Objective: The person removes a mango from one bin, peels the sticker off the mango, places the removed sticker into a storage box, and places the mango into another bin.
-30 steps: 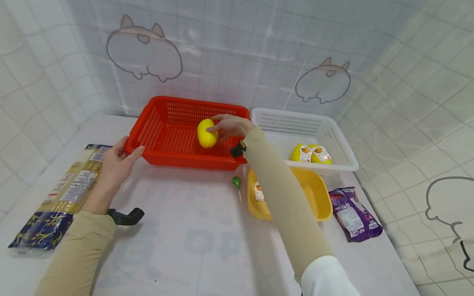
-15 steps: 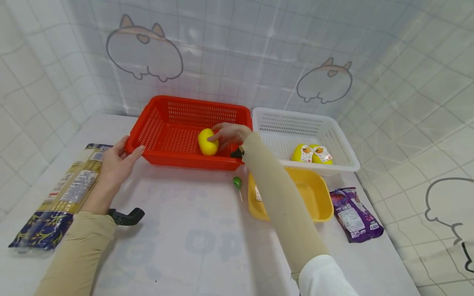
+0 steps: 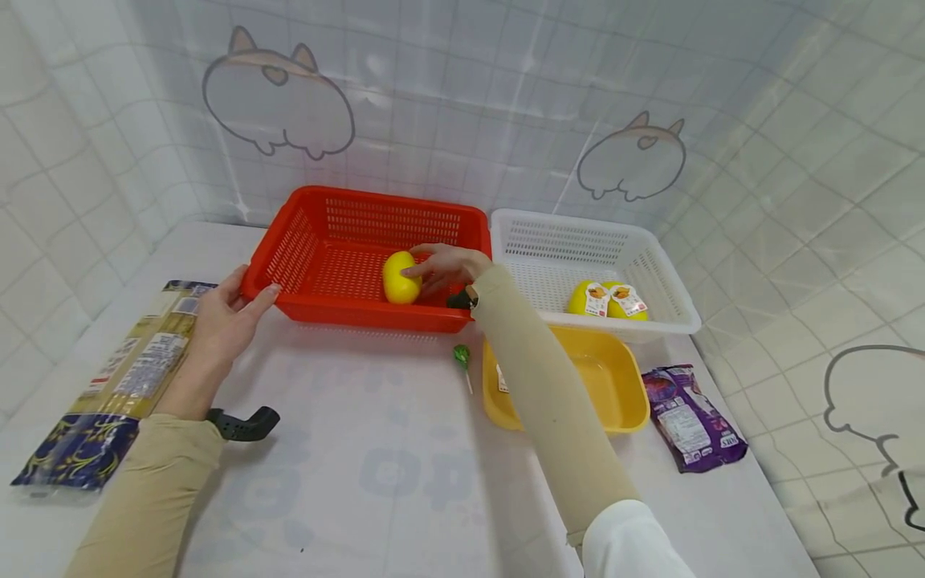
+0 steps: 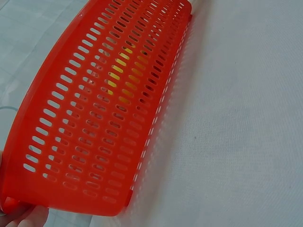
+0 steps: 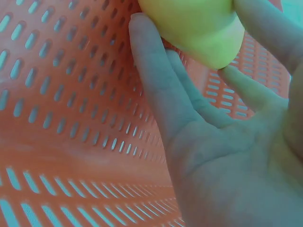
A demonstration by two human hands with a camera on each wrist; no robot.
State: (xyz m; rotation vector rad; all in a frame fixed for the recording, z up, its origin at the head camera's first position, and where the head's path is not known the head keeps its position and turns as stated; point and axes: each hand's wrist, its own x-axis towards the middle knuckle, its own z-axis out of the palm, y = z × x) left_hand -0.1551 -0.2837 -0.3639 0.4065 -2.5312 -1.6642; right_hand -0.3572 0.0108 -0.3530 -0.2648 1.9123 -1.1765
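Observation:
In the head view, my right hand [image 3: 444,269] reaches into the red basket [image 3: 368,315] and holds a smooth yellow oval fruit [image 3: 401,278], low near the basket floor. The right wrist view shows the fruit [image 5: 199,33] between thumb and fingers, with fingertips [image 5: 140,28] against its side. My left hand [image 3: 226,321] grips the basket's near left corner, thumb outside the rim. Through the slots in the left wrist view, bits of yellow show behind the basket wall [image 4: 75,123]; only some fingers [image 4: 33,217] appear at the lower corner.
A white basket [image 3: 672,281] at right holds two labelled yellow fruits [image 3: 607,300]. Before it stands a yellow tub [image 3: 621,393], partly hidden by my right sleeve. Also on the table are a green lollipop [image 3: 462,356], a purple packet [image 3: 690,417] and long pasta packs [image 3: 123,385].
My right hand has lowered the yellow fruit from mid-basket height to near the basket floor. The left hand stays on the corner.

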